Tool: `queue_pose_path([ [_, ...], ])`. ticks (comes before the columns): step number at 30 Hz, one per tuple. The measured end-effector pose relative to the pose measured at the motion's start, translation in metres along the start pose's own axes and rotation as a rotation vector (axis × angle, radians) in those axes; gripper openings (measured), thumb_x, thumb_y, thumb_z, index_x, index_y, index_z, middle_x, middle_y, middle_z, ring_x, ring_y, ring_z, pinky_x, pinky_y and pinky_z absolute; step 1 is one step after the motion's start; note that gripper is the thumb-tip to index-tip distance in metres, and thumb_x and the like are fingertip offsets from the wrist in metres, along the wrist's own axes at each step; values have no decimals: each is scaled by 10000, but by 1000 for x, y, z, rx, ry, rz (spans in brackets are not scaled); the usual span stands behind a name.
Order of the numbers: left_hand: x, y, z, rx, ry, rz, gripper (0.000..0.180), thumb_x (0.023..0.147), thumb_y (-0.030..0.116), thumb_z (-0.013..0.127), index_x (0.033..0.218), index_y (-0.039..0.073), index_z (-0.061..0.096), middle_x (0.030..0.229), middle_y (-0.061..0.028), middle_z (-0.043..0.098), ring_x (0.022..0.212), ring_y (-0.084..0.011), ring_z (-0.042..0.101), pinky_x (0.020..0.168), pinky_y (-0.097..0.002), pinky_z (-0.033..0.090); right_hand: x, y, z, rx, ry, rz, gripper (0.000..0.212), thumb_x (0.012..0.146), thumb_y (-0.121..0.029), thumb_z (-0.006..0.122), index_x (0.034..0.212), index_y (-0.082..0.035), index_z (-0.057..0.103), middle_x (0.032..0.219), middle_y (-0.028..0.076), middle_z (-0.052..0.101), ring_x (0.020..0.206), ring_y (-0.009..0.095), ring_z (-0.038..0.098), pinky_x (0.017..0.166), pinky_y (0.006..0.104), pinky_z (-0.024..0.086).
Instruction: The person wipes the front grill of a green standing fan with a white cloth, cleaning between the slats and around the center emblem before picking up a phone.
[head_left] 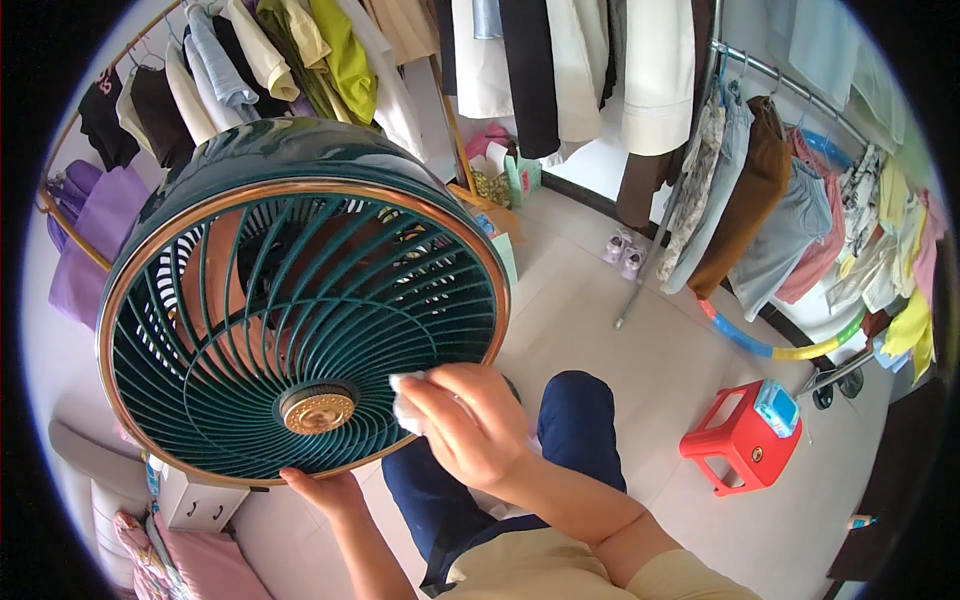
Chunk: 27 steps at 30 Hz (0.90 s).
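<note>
A large dark green fan [250, 330] with a copper-coloured rim and a round gold centre cap [318, 408] fills the left half of the view, its curved grille facing me. My left hand [325, 492] grips the lower edge of the rim, with the thumb on the near side and the other fingers hidden behind it. In my right hand [470, 425] is a crumpled white wipe [405, 402], pinched in closed fingers. That hand is at the right part of the grille, with the wipe up against the slats. Blades show dimly through the slats.
Clothes racks [790, 75] stand at the back and right. On the floor at right is a red stool [740, 440] carrying a blue packet [776, 408]. A coloured hoop [790, 350] leans behind it. White drawers [200, 500] and a pink cushion [205, 560] are at lower left.
</note>
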<state>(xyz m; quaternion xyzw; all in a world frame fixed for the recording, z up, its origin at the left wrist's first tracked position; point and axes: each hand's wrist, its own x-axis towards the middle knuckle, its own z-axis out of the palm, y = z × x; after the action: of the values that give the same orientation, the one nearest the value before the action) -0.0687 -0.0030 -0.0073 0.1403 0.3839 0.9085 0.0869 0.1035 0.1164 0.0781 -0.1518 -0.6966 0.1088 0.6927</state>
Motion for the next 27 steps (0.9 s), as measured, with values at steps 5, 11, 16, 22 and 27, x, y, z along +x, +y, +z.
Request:
queue_pose_path([
  [5,-5,4,9,-5,45,-33,665,849,529,486,1300,51,387,1293,-95,457,1164,-253,465,977,-400,405,9,0,14,49,122,-119,351,559,43,676,907,17,644,829,89,583,671,189,580,580,272,462],
  [11,0,3,-9,22,6,-28,680,825,530,529,1286,46,404,1278,-91,475,1148,-249,482,966,-398,418,-10,5,-7,-67,8,-10,293,644,18,675,936,0,649,900,93,580,729,204,585,605,277,477],
  [16,-4,2,-4,20,-101,6,721,792,529,582,1279,28,404,1257,-95,490,1147,-245,483,993,-395,392,-9,3,-10,-86,2,-25,278,641,46,682,916,19,648,868,83,586,731,190,589,612,262,485],
  [22,-13,5,5,15,-20,-61,780,740,518,649,1285,26,387,1283,-82,461,1168,-238,458,998,-396,383,12,1,6,-34,42,-158,231,664,31,678,894,39,654,845,95,584,686,187,597,603,265,499],
  [27,-9,5,-5,36,-114,-58,831,699,537,679,1281,21,384,1274,-81,463,1165,-242,459,997,-394,382,-1,3,-8,-101,-30,-87,292,661,66,673,948,34,634,859,90,569,666,182,571,568,274,466],
])
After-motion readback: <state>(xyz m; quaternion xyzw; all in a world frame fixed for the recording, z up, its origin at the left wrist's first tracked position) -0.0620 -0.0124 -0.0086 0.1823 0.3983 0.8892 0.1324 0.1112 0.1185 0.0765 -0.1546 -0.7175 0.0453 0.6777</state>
